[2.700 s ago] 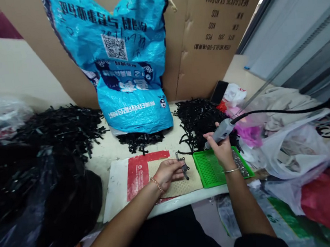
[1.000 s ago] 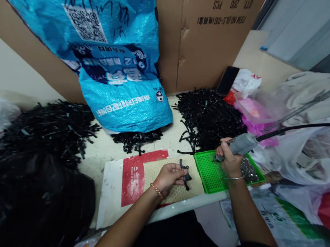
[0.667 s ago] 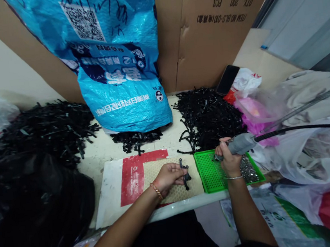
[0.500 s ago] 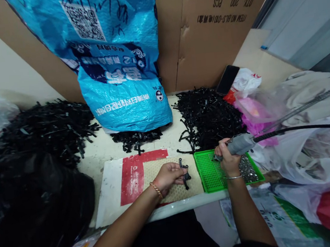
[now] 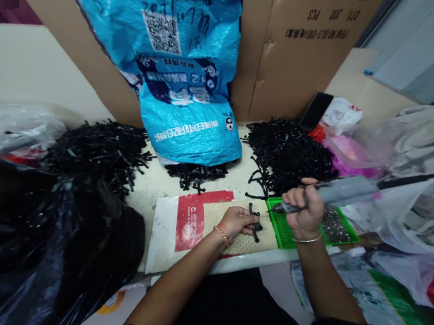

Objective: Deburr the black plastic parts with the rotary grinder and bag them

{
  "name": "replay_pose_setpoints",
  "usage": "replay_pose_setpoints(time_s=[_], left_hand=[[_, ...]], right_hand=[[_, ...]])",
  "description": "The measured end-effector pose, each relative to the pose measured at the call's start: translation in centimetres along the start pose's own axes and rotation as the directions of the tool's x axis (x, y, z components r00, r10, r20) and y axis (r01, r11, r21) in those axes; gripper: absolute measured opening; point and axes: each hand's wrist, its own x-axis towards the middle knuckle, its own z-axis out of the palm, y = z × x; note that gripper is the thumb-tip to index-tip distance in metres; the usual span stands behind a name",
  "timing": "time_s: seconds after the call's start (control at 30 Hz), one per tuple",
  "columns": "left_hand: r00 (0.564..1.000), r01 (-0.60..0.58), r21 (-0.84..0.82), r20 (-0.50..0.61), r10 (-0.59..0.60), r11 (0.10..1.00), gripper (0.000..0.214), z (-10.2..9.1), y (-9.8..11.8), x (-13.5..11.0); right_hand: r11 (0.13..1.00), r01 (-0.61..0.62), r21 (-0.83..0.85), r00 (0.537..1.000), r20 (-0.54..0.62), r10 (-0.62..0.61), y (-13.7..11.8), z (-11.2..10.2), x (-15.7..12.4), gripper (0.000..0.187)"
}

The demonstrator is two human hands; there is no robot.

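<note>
My left hand (image 5: pixel 239 223) is closed on a small black plastic part (image 5: pixel 256 224) with several arms, held above a beige textured mat (image 5: pixel 249 243). My right hand (image 5: pixel 304 209) wraps round a grey electric screwdriver (image 5: pixel 340 192), which lies nearly level with its bit pointing left towards the black part. A gap shows between the bit tip and the part. Under the right hand sits a green perforated tray (image 5: pixel 286 237), with many small metal screws (image 5: pixel 334 225) heaped at its right side.
Heaps of black plastic pieces lie at the left (image 5: pixel 100 154) and right (image 5: pixel 289 155). A blue printed sack (image 5: pixel 198 128) leans on a cardboard box (image 5: pixel 265 74). A black bag (image 5: pixel 63 251) stands at left, a phone (image 5: pixel 316 110) behind the right heap, plastic bags (image 5: pixel 412 214) at right.
My right hand has swung the screwdriver from tilted down over the tray to nearly level, its bit now towards the black part. My left hand still holds that part. The camera view has shifted.
</note>
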Motion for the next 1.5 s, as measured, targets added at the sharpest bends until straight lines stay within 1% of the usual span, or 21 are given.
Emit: replay_pose_setpoints(time_s=[0.1, 0.23, 0.47, 0.63, 0.77, 1.0, 1.17, 1.4, 1.5], left_hand=[[1.0, -0.005, -0.018, -0.004, 0.004, 1.0, 0.023, 0.0, -0.1, 0.0], [1.0, -0.008, -0.024, -0.014, 0.008, 1.0, 0.017, 0.1, -0.1, 0.1], [1.0, -0.004, -0.006, -0.001, 0.004, 1.0, 0.019, 0.0, -0.3, 0.3], [1.0, -0.005, -0.002, -0.007, 0.005, 1.0, 0.022, 0.1, -0.1, 0.1], [1.0, 0.009, 0.005, -0.013, -0.009, 1.0, 0.025, 0.2, 0.1, -0.1], [1.0, 0.005, 0.021, -0.005, -0.005, 1.0, 0.02, 0.2, 0.1, 0.0], [1.0, 0.005, 0.03, 0.009, -0.005, 1.0, 0.024, 0.2, 0.1, 0.0], [1.0, 0.0, 0.011, 0.0, 0.0, 1.0, 0.028, 0.1, -0.1, 0.2], [1.0, 0.007, 0.015, -0.014, -0.007, 1.0, 0.031, 0.2, 0.0, 0.0]], right_hand=[[0.999, -0.041, -0.036, 0.999, 0.018, 0.041, 1.8, 1.4, -1.1, 0.027], [0.996, -0.04, -0.074, 0.999, 0.013, 0.042, 3.0, 1.9, -1.5, 0.027], [0.995, -0.01, -0.099, 0.999, 0.042, 0.014, 3.2, 2.0, -2.0, 0.024], [0.997, -0.01, -0.071, 1.0, 0.02, 0.012, 3.2, 2.0, -1.9, 0.023], [0.997, 0.007, -0.079, 1.0, 0.03, -0.005, 3.2, 1.8, -1.8, 0.023], [0.995, 0.019, -0.098, 0.999, 0.053, -0.014, 3.6, 1.6, -2.0, 0.021], [0.993, 0.026, -0.111, 0.997, 0.07, -0.019, 3.8, 1.6, -2.1, 0.021], [0.985, 0.04, -0.166, 0.993, 0.115, -0.021, 4.0, 1.4, -2.3, 0.021], [0.982, 0.04, -0.182, 0.988, 0.155, -0.012, 4.1, 1.4, -2.3, 0.02]])
